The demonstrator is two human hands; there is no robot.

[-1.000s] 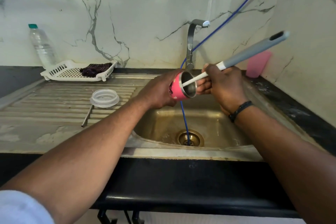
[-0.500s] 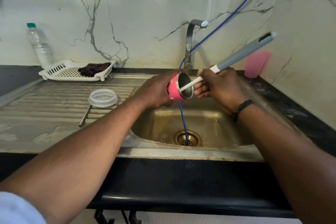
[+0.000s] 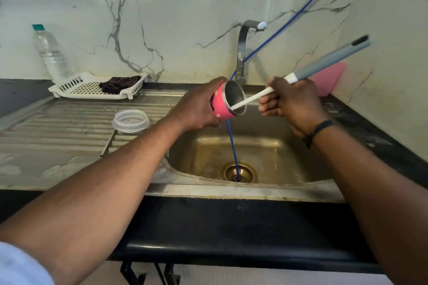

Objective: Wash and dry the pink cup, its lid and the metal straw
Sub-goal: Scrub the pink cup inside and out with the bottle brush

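The thin metal straw [image 3: 108, 144] lay on the ribbed steel draining board [image 3: 58, 127] of the counter, its long axis running near to far, its far end under the clear round plastic lid [image 3: 130, 120]. Above the brass-toned steel sink basin [image 3: 266, 152], the left hand [image 3: 199, 109] had its grip curled round the pink cup with a shiny steel interior [image 3: 228, 103], tipped on its side, mouth facing right. The right hand [image 3: 291, 102] gripped a white-and-grey long-handled brush [image 3: 324, 60], shaft slanting down-left into the cup. Beyond stood a chrome tap [image 3: 243, 53].
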